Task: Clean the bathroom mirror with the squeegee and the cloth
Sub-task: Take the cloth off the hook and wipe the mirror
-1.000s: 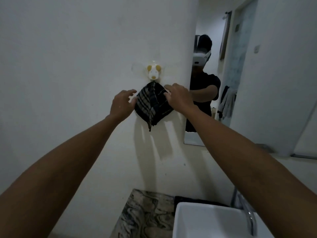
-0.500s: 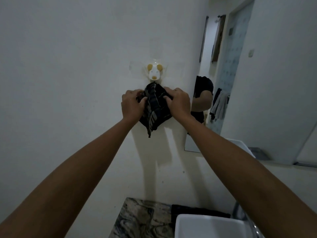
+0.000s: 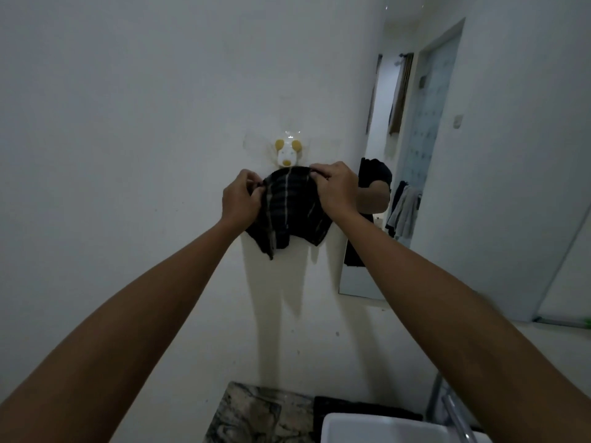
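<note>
walls: plain white painted wall (image 3: 128, 155), dimly lit, faint stains under a small white-and-yellow animal-shaped plastic wall hook (image 3: 287, 152) | below: marbled grey-brown stone table (image 3: 256, 414) beside a white rectangular ceramic sink (image 3: 377, 428) with a chrome tap (image 3: 455, 417) | right: pale tiled doorway panel (image 3: 425, 123)

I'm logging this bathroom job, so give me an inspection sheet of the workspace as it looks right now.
Surface: marbled counter beside white sink.
Job's things: dark striped cloth spread just below the dog-shaped wall hook; mirror to its right; squeegee not seen.
Clutter: nothing seen.
Grippers: left hand and right hand pinch the cloth's top edge.
Cables: nothing seen.
Surroundings: white wall; faucet.
</note>
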